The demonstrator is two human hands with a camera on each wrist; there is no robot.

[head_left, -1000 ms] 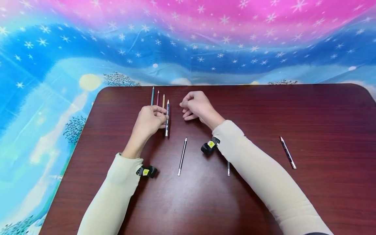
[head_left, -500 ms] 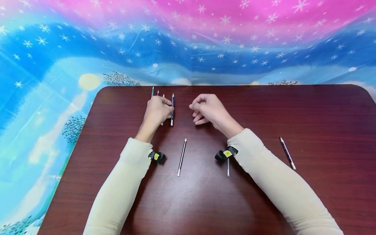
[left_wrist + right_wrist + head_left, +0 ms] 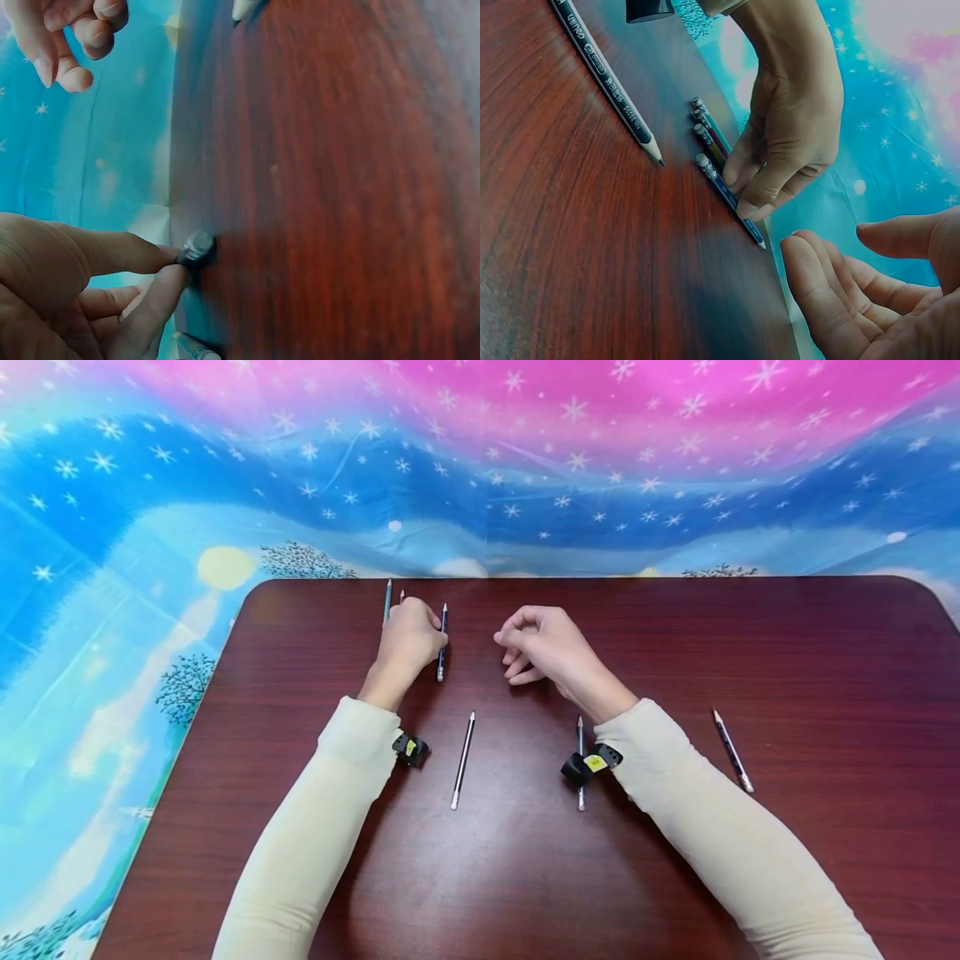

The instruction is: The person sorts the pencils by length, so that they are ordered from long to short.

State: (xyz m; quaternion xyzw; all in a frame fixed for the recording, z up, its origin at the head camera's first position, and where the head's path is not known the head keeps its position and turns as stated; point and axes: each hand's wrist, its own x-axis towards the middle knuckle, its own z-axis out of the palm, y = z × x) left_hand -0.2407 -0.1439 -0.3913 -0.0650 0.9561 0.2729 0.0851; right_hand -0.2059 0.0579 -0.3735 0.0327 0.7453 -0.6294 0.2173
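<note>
My left hand [image 3: 408, 639] pinches a dark blue pencil [image 3: 442, 667] between thumb and fingers near the table's far edge. Its tip points away and its eraser end towards me. Just left of it lie a teal pencil [image 3: 387, 603], a dark red one and a yellowish pencil [image 3: 709, 145], side by side and partly hidden by the hand. In the right wrist view, the blue pencil [image 3: 718, 182] lies roughly parallel to that row. To the right, my right hand [image 3: 546, 645] hovers with loosely bent fingers and holds nothing.
A black-and-white pencil [image 3: 462, 760] lies mid-table. Another pencil [image 3: 581, 733] is partly covered by the right wrist camera [image 3: 590, 764], and a third dark pencil [image 3: 732, 752] lies further right. Behind the brown table [image 3: 825, 693] hangs a snowflake-patterned cloth [image 3: 480, 460].
My left hand has carried the blue pencil right and slightly away, beside the row. My right hand has drifted right and a little nearer, uncovering more of the pencil under its wrist.
</note>
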